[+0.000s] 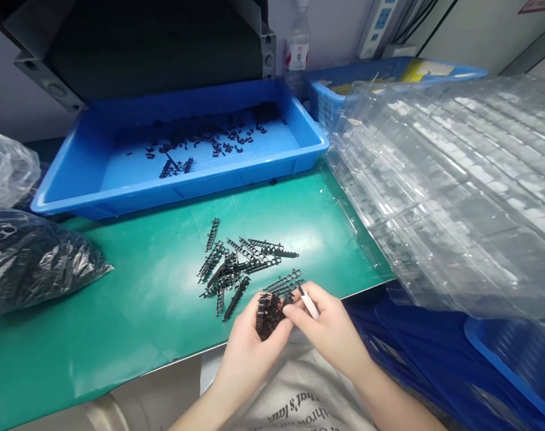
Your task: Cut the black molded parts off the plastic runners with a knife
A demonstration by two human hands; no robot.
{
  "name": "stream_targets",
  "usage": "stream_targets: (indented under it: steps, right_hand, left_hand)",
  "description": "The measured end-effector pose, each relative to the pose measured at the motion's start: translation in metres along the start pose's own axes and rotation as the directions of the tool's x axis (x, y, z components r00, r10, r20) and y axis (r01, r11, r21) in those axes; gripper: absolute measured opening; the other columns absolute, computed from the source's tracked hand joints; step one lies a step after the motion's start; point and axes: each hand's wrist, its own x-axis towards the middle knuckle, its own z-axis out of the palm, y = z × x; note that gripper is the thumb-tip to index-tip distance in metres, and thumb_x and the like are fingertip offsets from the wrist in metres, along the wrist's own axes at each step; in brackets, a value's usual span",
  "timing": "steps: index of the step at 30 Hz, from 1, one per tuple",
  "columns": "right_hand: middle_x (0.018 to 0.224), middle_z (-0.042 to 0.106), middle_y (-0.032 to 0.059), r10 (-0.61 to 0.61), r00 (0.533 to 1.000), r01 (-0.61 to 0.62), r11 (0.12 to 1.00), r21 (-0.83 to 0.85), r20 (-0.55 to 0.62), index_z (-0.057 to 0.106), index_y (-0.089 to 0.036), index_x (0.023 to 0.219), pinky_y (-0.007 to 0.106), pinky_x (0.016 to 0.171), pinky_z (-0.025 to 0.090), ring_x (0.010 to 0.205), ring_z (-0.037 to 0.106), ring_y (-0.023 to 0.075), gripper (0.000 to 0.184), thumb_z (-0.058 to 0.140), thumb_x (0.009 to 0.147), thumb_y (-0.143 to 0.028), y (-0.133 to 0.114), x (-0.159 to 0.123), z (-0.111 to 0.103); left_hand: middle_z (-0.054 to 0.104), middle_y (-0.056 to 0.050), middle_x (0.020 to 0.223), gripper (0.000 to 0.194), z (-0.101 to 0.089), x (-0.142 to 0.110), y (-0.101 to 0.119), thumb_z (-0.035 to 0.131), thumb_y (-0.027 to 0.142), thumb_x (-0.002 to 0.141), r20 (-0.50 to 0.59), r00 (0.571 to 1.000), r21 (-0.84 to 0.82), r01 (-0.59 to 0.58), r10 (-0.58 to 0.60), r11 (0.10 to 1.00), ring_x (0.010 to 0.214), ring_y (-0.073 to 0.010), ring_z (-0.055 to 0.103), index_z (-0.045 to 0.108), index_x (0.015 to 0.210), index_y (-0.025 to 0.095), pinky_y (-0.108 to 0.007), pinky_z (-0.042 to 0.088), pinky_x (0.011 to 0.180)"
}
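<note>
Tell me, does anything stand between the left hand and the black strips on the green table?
Nothing visible stands between the left hand and the nearest black strips on the green table. The hand itself holds small black parts.

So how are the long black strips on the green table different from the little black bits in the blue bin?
The long black strips are long and thin, and many look like tiny ladders, but the little black bits are short and stubby. The strips lie in a messy pile on the green table, while the bits are scattered inside the blue bin. Both are black.
</note>
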Motion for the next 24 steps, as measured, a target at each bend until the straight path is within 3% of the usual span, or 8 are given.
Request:
stream_targets:
  steps: [6, 9, 11, 13, 15, 18, 21, 24]
  right_hand:
    - [0.062, 0.061, -0.0032, -0.065, 0.993, 0.058, 0.996, 0.074, 0.099, 0.049, -0.020, 0.063, 0.023, 0.060, 0.040, 0.059, 0.054, 0.0129, 0.017, 0.049, 0.080, -0.021, 0.001, 0.002, -0.004]
    - [0.059, 0.059, -0.0032, -0.055, 0.997, 0.053, 0.998, 0.044, 0.048, 0.049, -0.020, 0.065, 0.023, 0.058, 0.039, 0.056, 0.053, 0.0131, 0.019, 0.046, 0.083, -0.024, 0.005, 0.000, -0.011]
    - [0.054, 0.055, -0.0043, -0.026, 1.000, 0.026, 0.999, 0.041, 0.013, 0.047, -0.021, 0.065, 0.023, 0.056, 0.038, 0.053, 0.051, 0.0128, 0.020, 0.046, 0.084, -0.026, 0.008, -0.001, -0.015]
    - [0.052, 0.052, -0.0050, -0.019, 1.000, 0.019, 0.999, 0.044, 0.000, 0.045, -0.021, 0.065, 0.023, 0.055, 0.037, 0.050, 0.049, 0.0124, 0.021, 0.044, 0.085, -0.029, 0.012, -0.002, -0.017]
    - [0.051, 0.050, -0.0051, -0.028, 1.000, 0.028, 0.999, 0.044, 0.011, 0.044, -0.021, 0.066, 0.023, 0.055, 0.037, 0.050, 0.048, 0.0123, 0.022, 0.043, 0.085, -0.030, 0.014, -0.002, -0.018]
    - [0.052, 0.050, -0.0049, -0.035, 0.999, 0.033, 0.999, 0.040, 0.029, 0.044, -0.021, 0.066, 0.023, 0.054, 0.037, 0.051, 0.048, 0.0127, 0.022, 0.043, 0.085, -0.031, 0.017, -0.002, -0.017]
    - [0.052, 0.051, -0.0043, -0.014, 1.000, 0.014, 0.999, 0.034, 0.003, 0.047, -0.020, 0.067, 0.023, 0.053, 0.036, 0.052, 0.048, 0.0130, 0.022, 0.043, 0.084, -0.033, 0.016, 0.000, -0.015]
    - [0.054, 0.051, -0.0041, 0.017, 0.998, -0.014, 0.998, 0.058, -0.055, 0.053, -0.019, 0.080, 0.024, 0.054, 0.037, 0.053, 0.049, 0.0134, 0.019, 0.046, 0.083, -0.036, 0.012, 0.003, -0.015]
  left_hand:
    - [0.037, 0.011, 0.042, 0.020, -0.014, -0.002, -0.007, 0.053, 0.037, 0.076, 0.148, 0.987, -0.132, 0.084, -0.064, 0.988, 0.032, -0.0039, 0.026, 0.046, 0.077, 0.018, -0.018, 0.020, 0.036]
    - [0.047, 0.006, 0.046, 0.015, -0.022, 0.004, -0.001, 0.050, 0.033, 0.078, -0.009, 0.997, 0.140, -0.076, 0.078, 0.987, 0.040, -0.0088, 0.042, 0.049, 0.078, 0.018, -0.020, 0.032, 0.042]
    - [0.061, 0.000, 0.066, 0.010, -0.025, 0.014, 0.003, 0.052, 0.028, 0.076, -0.079, 0.958, 0.458, -0.209, 0.274, 0.864, 0.060, -0.0145, 0.057, 0.053, 0.080, 0.019, -0.024, 0.042, 0.057]
    - [0.065, -0.004, 0.087, 0.012, -0.024, 0.025, 0.007, 0.051, 0.026, 0.077, -0.042, 0.925, 0.698, -0.243, 0.377, 0.673, 0.078, -0.0197, 0.061, 0.054, 0.087, 0.020, -0.029, 0.044, 0.068]
    - [0.065, -0.006, 0.092, 0.014, -0.021, 0.034, 0.010, 0.047, 0.025, 0.081, 0.023, 0.935, 0.844, -0.207, 0.353, 0.495, 0.082, -0.0230, 0.062, 0.055, 0.090, 0.019, -0.031, 0.045, 0.067]
    - [0.064, -0.006, 0.083, 0.015, -0.017, 0.042, 0.017, 0.042, 0.024, 0.083, 0.099, 0.963, 0.944, -0.171, 0.251, 0.281, 0.076, -0.0247, 0.063, 0.055, 0.081, 0.019, -0.029, 0.043, 0.057]
    - [0.063, -0.006, 0.079, 0.012, -0.015, 0.044, 0.021, 0.044, 0.022, 0.080, 0.134, 0.970, 0.961, -0.177, 0.201, 0.212, 0.074, -0.0248, 0.063, 0.054, 0.074, 0.019, -0.028, 0.041, 0.054]
    - [0.062, -0.005, 0.077, 0.011, -0.019, 0.040, 0.020, 0.045, 0.019, 0.078, 0.105, 0.964, 0.946, -0.173, 0.245, 0.276, 0.072, -0.0227, 0.061, 0.053, 0.071, 0.018, -0.027, 0.039, 0.055]
